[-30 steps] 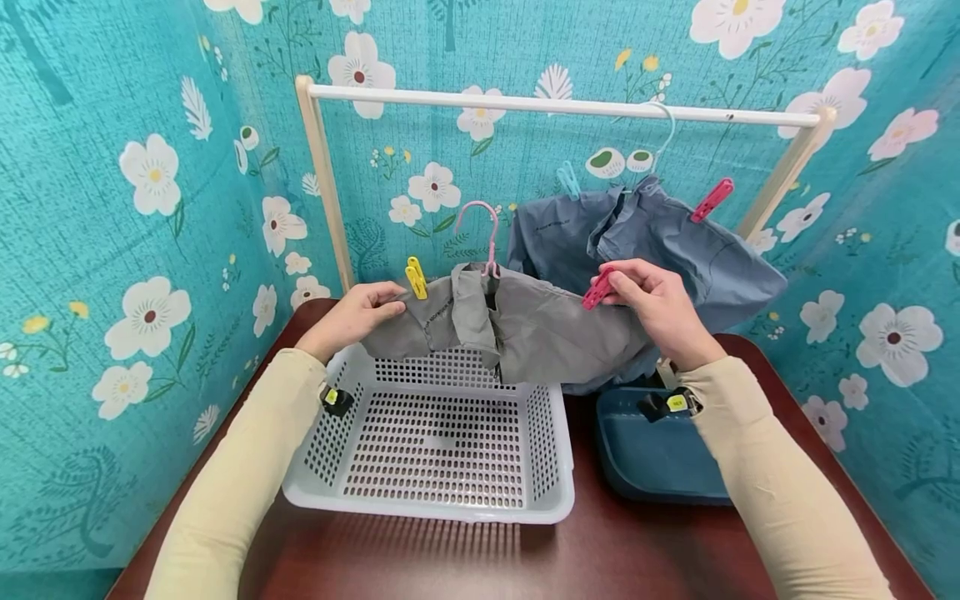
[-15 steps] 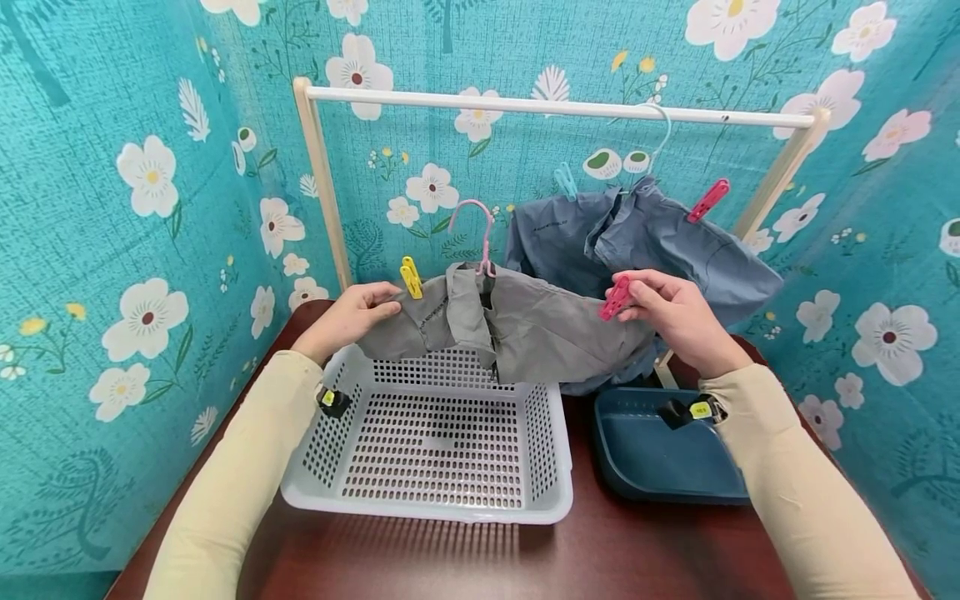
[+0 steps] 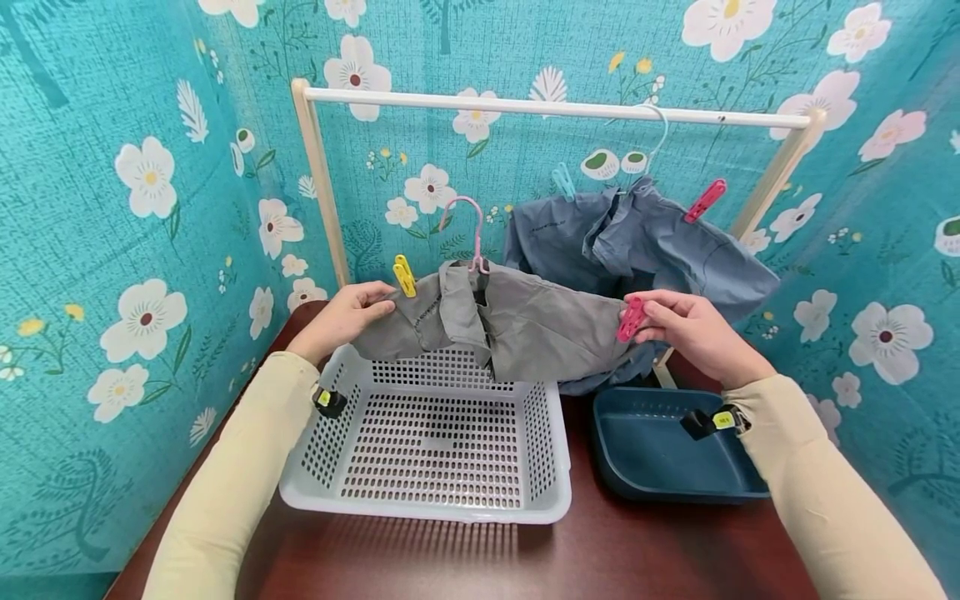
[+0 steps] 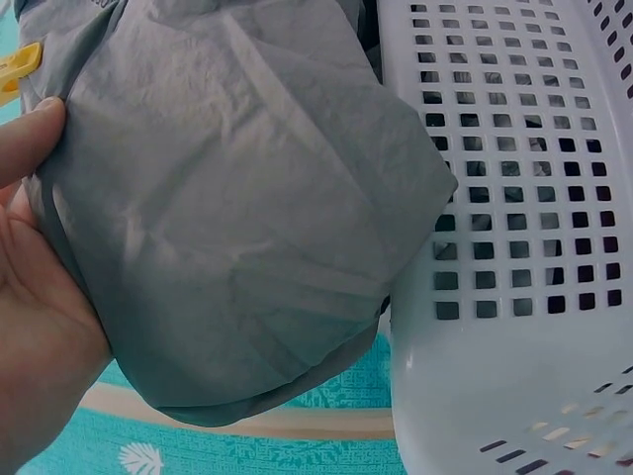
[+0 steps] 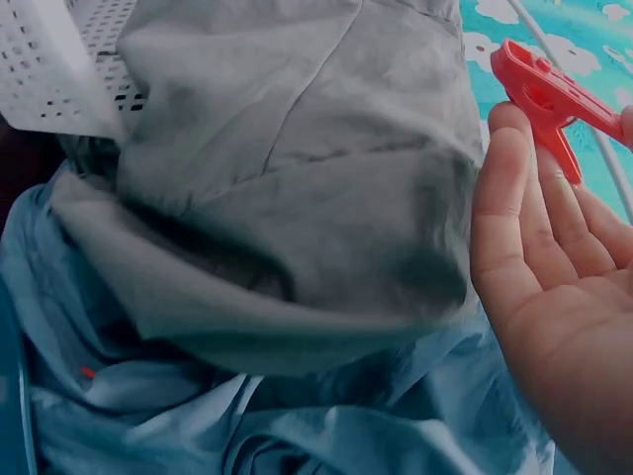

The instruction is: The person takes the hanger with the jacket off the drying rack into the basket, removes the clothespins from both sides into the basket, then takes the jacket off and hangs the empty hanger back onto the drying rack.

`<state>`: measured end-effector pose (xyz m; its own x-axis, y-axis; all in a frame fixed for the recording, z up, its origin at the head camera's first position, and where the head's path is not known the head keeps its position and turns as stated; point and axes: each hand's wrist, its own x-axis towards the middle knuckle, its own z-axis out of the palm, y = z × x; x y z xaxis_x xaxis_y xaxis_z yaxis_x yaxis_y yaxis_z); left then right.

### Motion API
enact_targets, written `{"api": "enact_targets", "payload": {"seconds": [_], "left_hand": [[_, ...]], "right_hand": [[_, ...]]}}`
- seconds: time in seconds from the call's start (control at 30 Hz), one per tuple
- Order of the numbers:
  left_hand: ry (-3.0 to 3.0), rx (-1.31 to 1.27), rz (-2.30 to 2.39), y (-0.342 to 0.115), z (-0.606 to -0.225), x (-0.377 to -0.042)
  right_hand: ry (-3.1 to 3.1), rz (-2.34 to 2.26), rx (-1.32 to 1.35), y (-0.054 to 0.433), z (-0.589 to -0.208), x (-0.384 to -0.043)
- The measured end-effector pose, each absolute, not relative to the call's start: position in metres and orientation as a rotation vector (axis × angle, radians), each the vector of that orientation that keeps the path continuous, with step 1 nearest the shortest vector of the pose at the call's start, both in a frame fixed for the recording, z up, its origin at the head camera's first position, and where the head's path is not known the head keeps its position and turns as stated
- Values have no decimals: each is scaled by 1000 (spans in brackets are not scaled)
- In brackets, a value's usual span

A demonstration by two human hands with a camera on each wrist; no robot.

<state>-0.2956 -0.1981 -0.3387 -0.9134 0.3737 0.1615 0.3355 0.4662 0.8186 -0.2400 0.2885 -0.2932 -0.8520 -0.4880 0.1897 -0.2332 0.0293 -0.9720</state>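
A grey garment (image 3: 555,321) hangs from a pink hanger (image 3: 477,237) above the basket, its waist edge stretched sideways. At its left end my left hand (image 3: 348,317) pinches the cloth between thumb and fingers; the left wrist view shows the thumb on the fabric (image 4: 237,198). Close by, a yellow clothespin (image 3: 404,276) is clipped on the upper edge. My right hand (image 3: 690,329) pinches a pinkish-red clothespin (image 3: 632,319) at the garment's right end. In the right wrist view this clothespin (image 5: 549,94) is between thumb and fingers, and the fingers lie beside the cloth.
Below is a light grey perforated basket (image 3: 420,510). A dark blue bin (image 3: 675,492) stands right of it on the red-brown table (image 3: 420,558). Behind, a blue garment (image 3: 675,242) with blue and red clothespins hangs from the rack's white rail (image 3: 525,106).
My right hand has moved right and slightly down with the red clothespin, along the grey garment's edge. The pink hanger's hook has shifted a little left. My left hand keeps its hold.
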Motion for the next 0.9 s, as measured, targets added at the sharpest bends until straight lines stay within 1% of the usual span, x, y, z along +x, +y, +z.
{"api": "enact_targets", "payload": {"seconds": [0.37,0.6,0.9], "left_hand": [[2665,624,1480,-202,-341,-298],[2680,639,1494,-203,-343,-298],[2666,648,1515,-203,-344,-296]], "right_hand": [[1879,-1850,-771,307,-310,-245],[1977,-1702,-680,317,-325,-248],[1936,-1559,-566,328,-346,-256]]}}
